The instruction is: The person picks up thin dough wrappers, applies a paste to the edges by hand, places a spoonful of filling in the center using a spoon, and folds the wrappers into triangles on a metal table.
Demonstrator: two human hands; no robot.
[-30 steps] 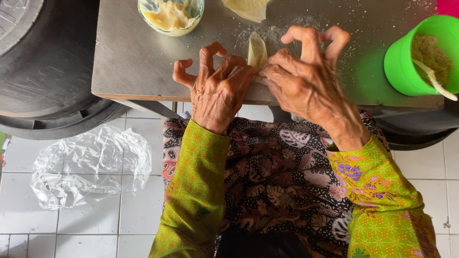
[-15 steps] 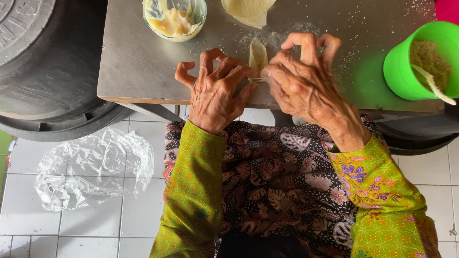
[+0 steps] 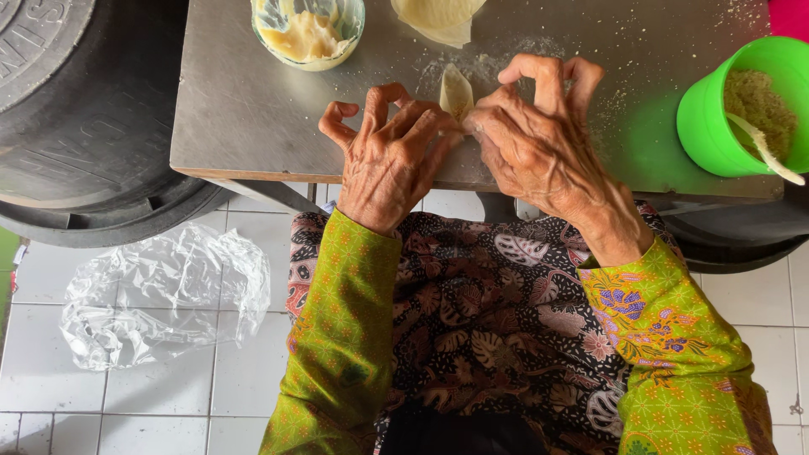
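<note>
Left hand (image 3: 392,160) and right hand (image 3: 539,143) pinching folded dough wrapper (image 3: 456,91) at frame centre | fold made, edge part-sealed | more wrappers (image 3: 438,17) wait on table (image 3: 253,109)

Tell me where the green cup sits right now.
In the head view, the green cup stands at the metal table's right edge, right of the right hand.
</note>
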